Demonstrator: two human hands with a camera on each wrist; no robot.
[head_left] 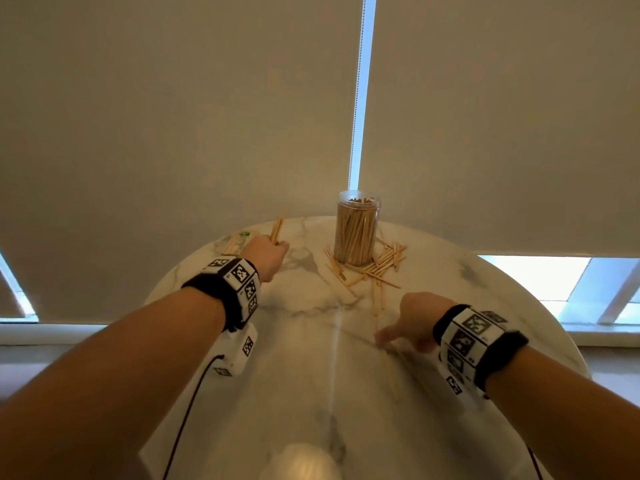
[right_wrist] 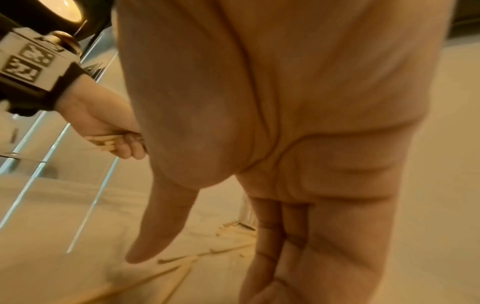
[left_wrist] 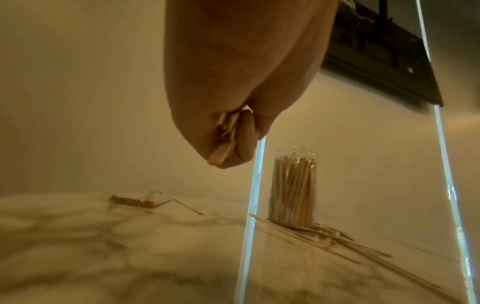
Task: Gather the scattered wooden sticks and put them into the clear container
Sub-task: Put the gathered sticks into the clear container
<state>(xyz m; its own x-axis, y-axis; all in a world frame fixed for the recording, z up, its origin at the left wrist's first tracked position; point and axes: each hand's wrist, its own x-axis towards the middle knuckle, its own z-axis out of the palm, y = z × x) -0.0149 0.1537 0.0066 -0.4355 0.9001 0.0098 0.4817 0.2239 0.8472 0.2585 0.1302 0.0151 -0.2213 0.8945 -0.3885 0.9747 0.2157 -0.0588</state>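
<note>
1. Daylight is leaking through a bright gap (head_left: 360,91) between drawn blinds, leaving the room dim and yellowish.
2. Glare is pooling on the marble table (head_left: 304,460) (near the bottom edge).
3. Wide-angle distortion is bending the head view's edges.
4. Both wrist views are showing motion blur, with the near skin out of focus.

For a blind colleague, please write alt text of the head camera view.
The left hand grips a bundle of wooden sticks; the right hand reaches open toward loose sticks lying around a stick-filled clear container on a marble table.
</note>
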